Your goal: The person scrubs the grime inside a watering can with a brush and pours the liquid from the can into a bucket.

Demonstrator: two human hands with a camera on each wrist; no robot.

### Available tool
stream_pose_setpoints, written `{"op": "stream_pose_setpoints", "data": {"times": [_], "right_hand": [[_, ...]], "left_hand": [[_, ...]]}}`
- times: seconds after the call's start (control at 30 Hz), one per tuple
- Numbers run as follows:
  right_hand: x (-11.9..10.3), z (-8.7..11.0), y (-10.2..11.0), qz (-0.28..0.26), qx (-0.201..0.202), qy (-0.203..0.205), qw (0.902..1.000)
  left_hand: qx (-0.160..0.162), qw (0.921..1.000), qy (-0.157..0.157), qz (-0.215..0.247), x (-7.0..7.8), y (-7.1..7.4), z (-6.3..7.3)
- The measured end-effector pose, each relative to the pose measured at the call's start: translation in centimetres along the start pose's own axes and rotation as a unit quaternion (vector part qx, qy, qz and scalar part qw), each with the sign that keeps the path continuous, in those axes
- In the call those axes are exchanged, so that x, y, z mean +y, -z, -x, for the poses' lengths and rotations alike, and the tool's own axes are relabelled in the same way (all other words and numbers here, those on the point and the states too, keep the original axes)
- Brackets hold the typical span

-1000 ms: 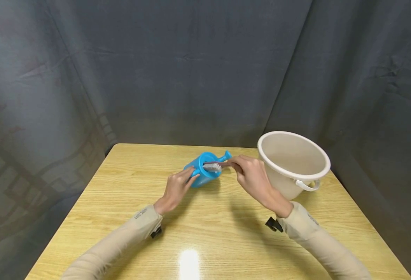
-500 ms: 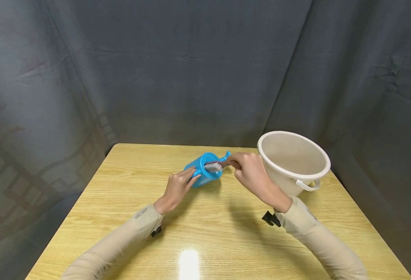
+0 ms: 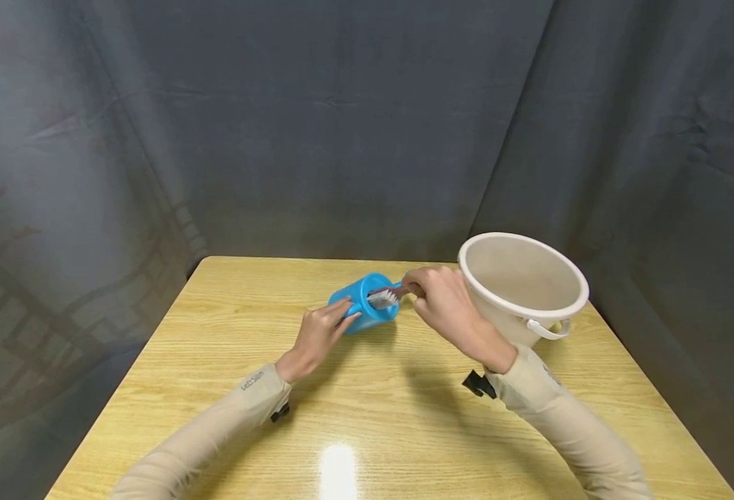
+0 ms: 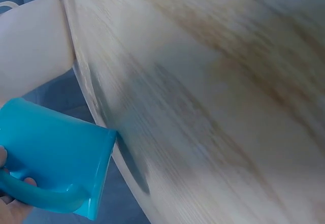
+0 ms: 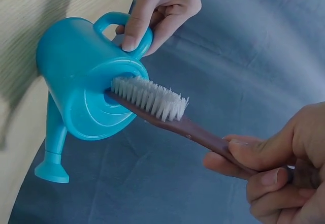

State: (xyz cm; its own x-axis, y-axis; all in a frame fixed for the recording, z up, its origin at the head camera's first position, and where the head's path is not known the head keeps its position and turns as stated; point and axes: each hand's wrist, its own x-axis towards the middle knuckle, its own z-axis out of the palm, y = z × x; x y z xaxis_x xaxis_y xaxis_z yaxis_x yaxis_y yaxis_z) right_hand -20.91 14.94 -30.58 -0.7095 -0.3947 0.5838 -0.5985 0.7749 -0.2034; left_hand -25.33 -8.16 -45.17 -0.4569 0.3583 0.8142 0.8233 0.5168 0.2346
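My left hand [image 3: 317,337] grips the handle of a blue toy watering can [image 3: 349,292], which lies tilted with its open top facing right. In the right wrist view the thumb and fingers wrap that handle, while the spout with its flared rose [image 5: 52,168] points down the picture. My right hand [image 3: 451,316] pinches the brown handle of a scrub brush [image 5: 190,132]. White bristles [image 5: 155,99] face up there, and the tip of the brush head is inside the can's opening. In the left wrist view, the can's base end and part of the handle show.
A beige bucket [image 3: 519,278] with a white handle stands at the right back of the wooden table [image 3: 354,403], close by my right forearm. Dark grey curtains [image 3: 342,139] hang behind the table and along its sides.
My right hand has shifted slightly left and up, with the brush now at a steeper slant in the opening. It now covers most of the spout. The left hand keeps its hold nearly unmoved.
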Motion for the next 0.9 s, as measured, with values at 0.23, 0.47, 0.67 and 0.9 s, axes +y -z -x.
{"op": "stream_pose_setpoints", "data": {"times": [0.23, 0.47, 0.67, 0.9], "right_hand": [[0.7, -0.3, -0.5, -0.017, 0.014, -0.001, 0.9998], [0.9, -0.2, -1.7, -0.020, 0.003, 0.002, 0.9998], [0.7, -0.3, -2.7, -0.012, 0.011, 0.008, 0.9998], [0.7, -0.9, -3.0, -0.009, 0.008, 0.011, 0.9999]], "left_hand": [[-0.003, 0.9999, 0.008, 0.011, -0.2, 0.2, 0.2], [0.001, 0.9998, 0.006, 0.019, -0.2, 0.1, 0.2], [0.008, 0.9997, 0.014, 0.021, -0.1, -0.1, 0.3], [0.017, 0.9997, 0.010, 0.012, -0.2, -0.1, 0.2]]}}
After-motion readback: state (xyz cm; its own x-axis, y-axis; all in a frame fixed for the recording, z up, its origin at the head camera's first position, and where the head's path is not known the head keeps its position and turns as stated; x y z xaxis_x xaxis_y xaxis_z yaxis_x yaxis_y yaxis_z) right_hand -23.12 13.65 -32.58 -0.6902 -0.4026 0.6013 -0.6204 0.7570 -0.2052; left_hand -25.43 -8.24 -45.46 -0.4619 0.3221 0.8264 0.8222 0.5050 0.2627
